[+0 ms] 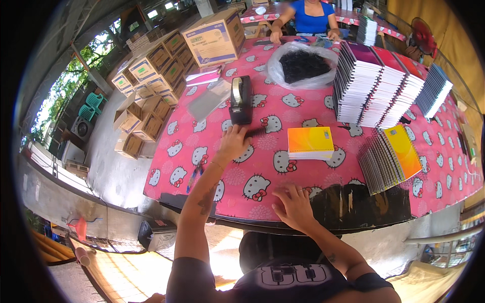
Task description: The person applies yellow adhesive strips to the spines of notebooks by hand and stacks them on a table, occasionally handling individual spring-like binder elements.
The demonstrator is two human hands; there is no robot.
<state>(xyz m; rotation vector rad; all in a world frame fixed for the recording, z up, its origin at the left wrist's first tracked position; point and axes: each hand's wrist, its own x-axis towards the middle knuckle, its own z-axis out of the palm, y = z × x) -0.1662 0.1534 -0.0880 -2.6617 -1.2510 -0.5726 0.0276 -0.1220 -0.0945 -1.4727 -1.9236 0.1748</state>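
Observation:
My left hand (235, 143) lies on the pink patterned tablecloth (232, 179), fingers apart, just in front of a black tape dispenser (241, 103). Touching or right beside its fingers is a short dark coil-like piece (256, 132); whether they press on it I cannot tell. Near the table's front edge my right hand (295, 206) rests open, fingers spread and nothing in it. Beyond it sits a small stack of yellow-orange notebooks (310, 140). A leaning row of spiral notebooks (391, 156) with a yellow-orange cover stands farther right.
Tall stacks of spiral notebooks (371, 86) fill the right back, with a dark-covered stack (434, 91) beside them. A plastic bag of black coils (303, 65), clear plastic sheets (208, 99) and a carton (214, 38) lie farther off. Across the table sits a person in blue (313, 17).

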